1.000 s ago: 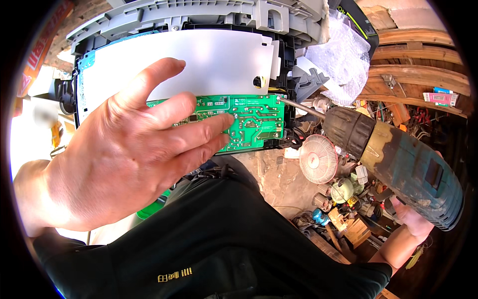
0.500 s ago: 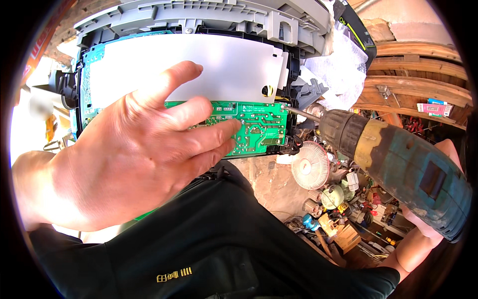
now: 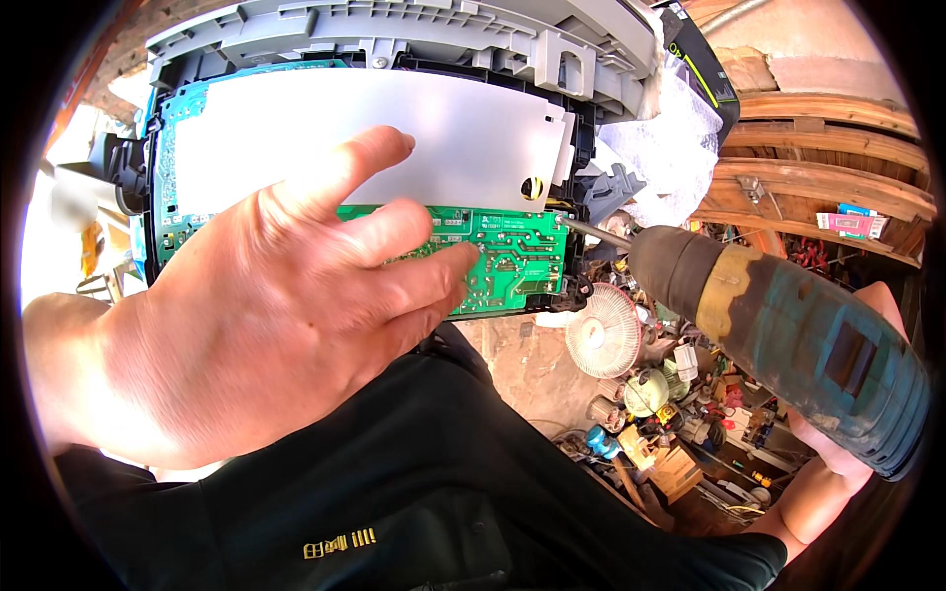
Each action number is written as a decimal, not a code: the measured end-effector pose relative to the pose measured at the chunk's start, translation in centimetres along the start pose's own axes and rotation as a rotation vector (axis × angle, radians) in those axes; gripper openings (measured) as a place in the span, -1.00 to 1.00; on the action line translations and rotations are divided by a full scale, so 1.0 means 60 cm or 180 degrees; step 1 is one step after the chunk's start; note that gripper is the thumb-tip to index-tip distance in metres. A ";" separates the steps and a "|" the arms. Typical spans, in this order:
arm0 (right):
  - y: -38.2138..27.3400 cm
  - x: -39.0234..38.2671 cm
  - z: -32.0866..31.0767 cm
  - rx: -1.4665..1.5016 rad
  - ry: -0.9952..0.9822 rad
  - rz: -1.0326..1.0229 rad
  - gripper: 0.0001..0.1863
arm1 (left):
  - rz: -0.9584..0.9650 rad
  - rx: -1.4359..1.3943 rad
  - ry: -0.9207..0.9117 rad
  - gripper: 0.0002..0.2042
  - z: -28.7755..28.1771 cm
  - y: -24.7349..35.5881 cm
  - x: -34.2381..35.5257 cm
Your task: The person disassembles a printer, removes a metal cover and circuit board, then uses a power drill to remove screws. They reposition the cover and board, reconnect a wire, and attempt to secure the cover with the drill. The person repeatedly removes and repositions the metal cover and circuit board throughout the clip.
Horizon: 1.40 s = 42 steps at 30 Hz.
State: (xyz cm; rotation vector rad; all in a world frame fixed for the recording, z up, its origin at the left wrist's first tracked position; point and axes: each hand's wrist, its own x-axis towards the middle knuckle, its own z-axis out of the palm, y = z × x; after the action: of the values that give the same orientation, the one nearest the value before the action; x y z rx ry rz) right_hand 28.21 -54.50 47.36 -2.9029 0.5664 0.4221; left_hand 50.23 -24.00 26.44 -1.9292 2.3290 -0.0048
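My left hand point(image 3: 305, 305) lies palm down with spread fingers over a green circuit board point(image 3: 517, 251), its fingertips on or just above the board. My right hand point(image 3: 833, 453) is wrapped round the grip of a worn blue cordless drill point(image 3: 828, 340), whose body hides most of the fingers. A long driver bit point(image 3: 596, 232) runs left from the chuck, and its tip meets the board's upper right corner, by what looks like a screw. Above the board, a white plastic sheet point(image 3: 384, 128) covers much of the opened machine. Its grey casing point(image 3: 453, 39) runs along the far side.
To the right lie bubble wrap point(image 3: 670, 148) and a dark box point(image 3: 705, 69). Wooden slats point(image 3: 828, 182) stand behind. Lower down, a round fan point(image 3: 603, 333) sits among a clutter of motors, tools and parts on the floor. Black wires point(image 3: 572, 295) poke out beside the board.
The bit's tip stays at the same corner of the board. The drill has tilted very slightly, and the view has shifted a little. My left hand keeps its place on the board.
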 end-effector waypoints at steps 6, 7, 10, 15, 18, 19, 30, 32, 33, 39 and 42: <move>-0.033 0.024 -0.034 -0.0068 -0.0703 0.0027 -0.34 | -0.0027 -0.0087 0.0039 -0.54 0.003 -0.001 0.004; -0.041 0.025 -0.033 -0.0145 -0.0753 -0.0017 -0.33 | -0.0028 -0.0106 0.0048 -0.54 0.004 -0.001 0.004; -0.062 0.033 -0.031 -0.0419 -0.0805 -0.0223 -0.29 | -0.0043 -0.0200 0.0099 -0.53 0.006 -0.003 0.004; -0.076 0.037 -0.027 -0.0158 -0.0723 0.0431 -0.31 | 0.0031 -0.0277 0.0037 -0.51 -0.006 -0.001 0.003; -0.081 0.042 -0.027 0.0210 -0.0799 0.0192 -0.34 | -0.0008 -0.0462 0.0134 -0.53 -0.014 -0.008 0.005; -0.078 0.037 -0.024 0.0256 -0.0695 0.0211 -0.34 | 0.0020 -0.0546 0.0190 -0.54 -0.011 -0.012 0.005; 0.016 -0.002 0.012 -0.0066 0.0279 0.0024 -0.30 | -0.0807 -0.1188 0.1429 -0.67 -0.019 0.013 -0.085; 0.042 -0.023 0.007 -0.0254 0.0653 -0.0006 -0.31 | -0.1418 -0.1429 0.1829 -0.68 -0.012 0.045 -0.139; 0.054 -0.037 0.006 -0.0288 0.0855 0.0042 -0.31 | -0.1677 -0.1589 0.2037 -0.69 0.001 0.057 -0.164; 0.138 -0.119 0.017 -0.0204 0.1745 0.0422 -0.34 | -0.3017 -0.1908 0.3090 -0.68 0.143 0.147 -0.212; 0.148 -0.129 0.017 -0.0199 0.1895 0.0505 -0.35 | -0.3459 -0.1974 0.3618 -0.68 0.193 0.184 -0.187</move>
State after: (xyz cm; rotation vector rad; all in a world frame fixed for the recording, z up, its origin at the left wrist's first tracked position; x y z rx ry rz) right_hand 17.65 -59.76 47.89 -3.0337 0.8731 -0.4396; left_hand 42.51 -10.10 15.07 -4.0215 1.1643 -0.6900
